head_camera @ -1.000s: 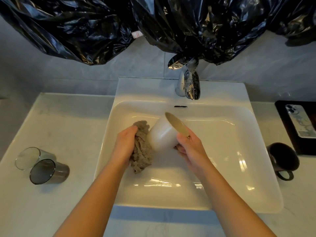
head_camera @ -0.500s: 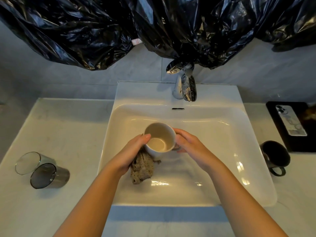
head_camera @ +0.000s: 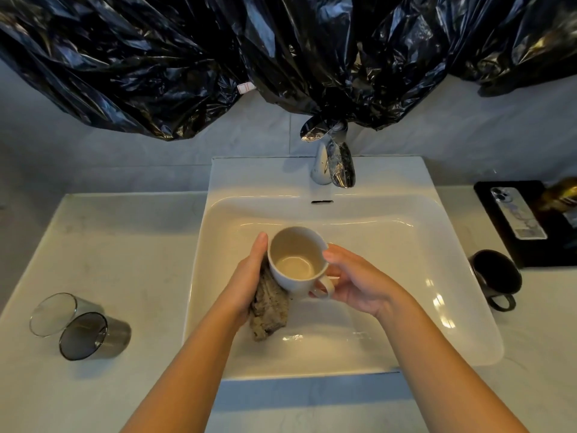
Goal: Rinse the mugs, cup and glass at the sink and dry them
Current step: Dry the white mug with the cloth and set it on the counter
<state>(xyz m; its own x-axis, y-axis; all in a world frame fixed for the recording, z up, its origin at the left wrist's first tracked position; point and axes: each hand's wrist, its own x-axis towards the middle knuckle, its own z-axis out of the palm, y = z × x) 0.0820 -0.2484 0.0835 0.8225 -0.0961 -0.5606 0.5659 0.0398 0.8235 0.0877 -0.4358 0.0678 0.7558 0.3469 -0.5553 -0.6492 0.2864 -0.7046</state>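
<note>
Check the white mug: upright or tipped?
Upright: the white mug has its mouth facing up, inner floor visible, handle toward the right hand.

Single head-worn view, wide-angle: you looked forward and steeply down from above the near edge of the sink [head_camera: 437, 276], facing the faucet [head_camera: 340, 170] and the wall behind it. Range was close: your forearms filled the bottom of the frame, and your left hand [head_camera: 246, 276] on the cloth [head_camera: 268, 310] and right hand [head_camera: 359, 282] on the white mug [head_camera: 293, 260] sat near centre. The counter [head_camera: 109, 245] ran out of frame at both sides.
</note>
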